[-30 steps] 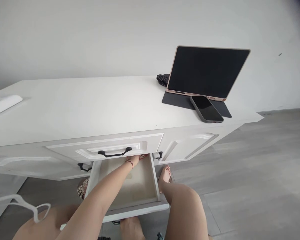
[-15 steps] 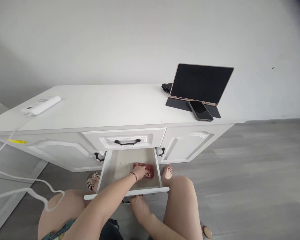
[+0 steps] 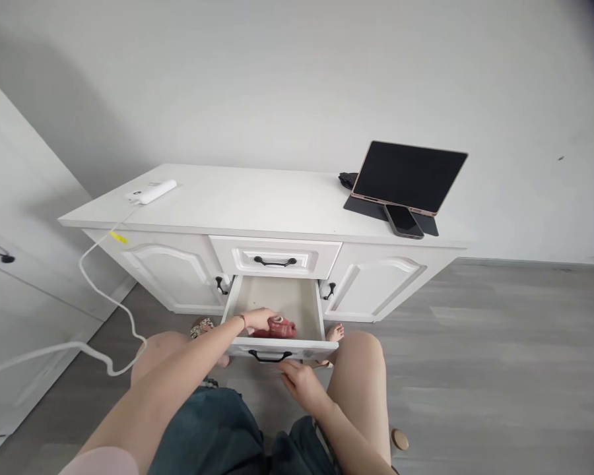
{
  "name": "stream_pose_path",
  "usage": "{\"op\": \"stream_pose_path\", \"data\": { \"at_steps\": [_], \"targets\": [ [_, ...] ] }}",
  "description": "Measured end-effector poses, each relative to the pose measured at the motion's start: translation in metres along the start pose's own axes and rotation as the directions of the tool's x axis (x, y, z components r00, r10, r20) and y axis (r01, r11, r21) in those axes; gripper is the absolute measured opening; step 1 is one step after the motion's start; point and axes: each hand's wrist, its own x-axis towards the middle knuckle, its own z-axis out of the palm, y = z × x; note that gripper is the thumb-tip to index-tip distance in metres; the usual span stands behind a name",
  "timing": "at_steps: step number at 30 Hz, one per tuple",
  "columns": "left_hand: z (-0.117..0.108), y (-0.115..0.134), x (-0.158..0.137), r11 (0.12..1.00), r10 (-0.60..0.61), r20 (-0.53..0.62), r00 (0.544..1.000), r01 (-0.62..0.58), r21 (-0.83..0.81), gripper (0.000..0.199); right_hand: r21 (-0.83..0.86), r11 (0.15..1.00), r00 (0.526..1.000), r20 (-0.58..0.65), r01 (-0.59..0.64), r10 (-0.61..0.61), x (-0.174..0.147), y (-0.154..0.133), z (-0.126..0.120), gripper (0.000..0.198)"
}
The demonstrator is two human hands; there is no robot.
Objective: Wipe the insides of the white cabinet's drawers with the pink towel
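A white drawer stands pulled out below a shut one. Inside, near its front, lies a folded or bunched red item with a pale patch; I cannot tell whether it is cloth or a soft pouch. My left hand, with a red bracelet at the wrist, reaches in from the left, its fingers closed on the red item's left end. My right hand is just below the drawer front, fingertips by the right end of the black handle. Its thumb and fingers look apart, not wrapped round the handle.
On the white cabinet top are a tablet-like screen, a phone, a dark bundle and a white power strip. Its cord hangs down at the left. My knees flank the drawer. A white cupboard stands at far left.
The red item was lying flatter under my left hand; now it is bunched and gripped. My right hand has moved off the handle to its lower right. The view has shifted.
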Motion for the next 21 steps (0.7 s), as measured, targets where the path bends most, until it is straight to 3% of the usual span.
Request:
{"op": "stream_pose_path", "data": {
  "at_steps": [3,4,6,7,8,10,11,12,13,14,17,21],
  "targets": [
    [-0.024,0.0,-0.048,0.998,0.004,-0.112,0.994,-0.012,-0.065,0.046,-0.012,0.999,0.975,-0.218,0.044,-0.046,-0.007,0.007,-0.019,0.027],
    [-0.029,0.001,-0.068,0.986,0.007,-0.197,0.98,-0.039,-0.16,0.049,-0.045,0.998,0.956,-0.291,0.033,-0.044,-0.007,0.01,-0.027,0.026],
    [-0.03,0.001,-0.11,0.933,0.002,-0.38,0.925,-0.139,-0.332,0.051,-0.128,0.992,0.921,-0.386,0.003,-0.053,-0.005,0.019,-0.043,0.026],
    [-0.025,0.0,-0.131,0.914,-0.044,-0.499,0.865,-0.167,-0.369,0.049,-0.17,0.985,0.915,-0.398,-0.009,-0.06,-0.004,0.024,-0.051,0.026],
    [-0.016,-0.003,-0.149,0.908,-0.113,-0.624,0.773,-0.174,-0.38,0.046,-0.209,0.978,0.92,-0.386,-0.017,-0.067,-0.002,0.03,-0.06,0.026],
    [0.014,-0.011,-0.174,0.909,-0.302,-0.803,0.514,-0.097,-0.405,0.039,-0.236,0.971,0.951,-0.306,-0.026,-0.049,0.0,0.042,-0.076,0.028],
    [0.033,-0.015,-0.181,0.889,-0.421,-0.843,0.334,-0.035,-0.457,0.036,-0.215,0.976,0.969,-0.248,-0.032,-0.022,0.001,0.048,-0.083,0.03],
    [0.054,-0.019,-0.183,0.853,-0.517,-0.836,0.183,0.024,-0.522,0.036,-0.176,0.983,0.981,-0.192,-0.052,0.018,0.001,0.053,-0.089,0.032],
    [0.074,-0.021,-0.181,0.811,-0.585,-0.808,0.072,0.066,-0.581,0.038,-0.124,0.988,0.988,-0.139,-0.086,0.069,0.002,0.059,-0.094,0.034],
    [0.093,-0.021,-0.176,0.786,-0.616,-0.788,0.013,0.077,-0.613,0.039,-0.07,0.989,0.988,-0.092,-0.132,0.126,0.002,0.063,-0.097,0.036],
    [0.133,-0.011,-0.147,0.76,-0.648,-0.762,-0.006,0.07,-0.646,0.051,0.052,0.961,0.962,-0.021,-0.273,0.274,0.001,0.072,-0.101,0.042],
    [0.141,0.011,-0.107,0.757,-0.653,-0.757,0.033,0.012,-0.653,0.067,0.112,0.934,0.933,-0.083,-0.34,0.35,-0.001,0.074,-0.095,0.049]
  ]
}}
